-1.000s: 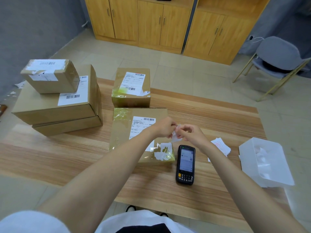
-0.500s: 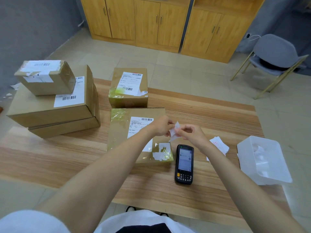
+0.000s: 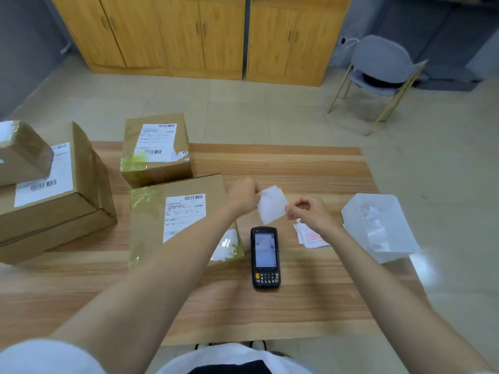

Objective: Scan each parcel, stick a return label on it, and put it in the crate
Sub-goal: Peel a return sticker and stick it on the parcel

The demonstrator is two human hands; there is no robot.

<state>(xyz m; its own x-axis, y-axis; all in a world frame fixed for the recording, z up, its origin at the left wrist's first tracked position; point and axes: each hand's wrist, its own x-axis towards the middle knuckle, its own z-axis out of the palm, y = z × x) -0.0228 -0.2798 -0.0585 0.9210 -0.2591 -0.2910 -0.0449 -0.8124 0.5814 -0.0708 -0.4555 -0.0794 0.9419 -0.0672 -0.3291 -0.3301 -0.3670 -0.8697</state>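
Wooden table (image 3: 310, 300) on pale tiles; my left hand (image 3: 244, 197) and right hand (image 3: 313, 213) pinch a label (image 3: 271, 207) above the scanner (image 3: 265, 256).

On the counter (image 3: 297, 306), a flat parcel (image 3: 151, 220) lies left of centre, with a second parcel (image 3: 156, 163) just behind it at the far edge. Further left stands a stack: a small parcel (image 3: 24, 155) on a large parcel (image 3: 81, 171), which lies on a bottom parcel (image 3: 54, 236). The scanner (image 3: 265, 257) lies just right of the flat parcel's near corner. To its right, a pile of labels (image 3: 310, 237) lies beside a bin (image 3: 399, 238) at the counter's right edge. Above the counter, behind the scanner, the left hand (image 3: 244, 197) and right hand (image 3: 310, 213) hold a label sheet (image 3: 271, 203) between them by its left and right edges. Cabinets (image 3: 189, 36) line the far wall, with a chair (image 3: 378, 66) to their right.
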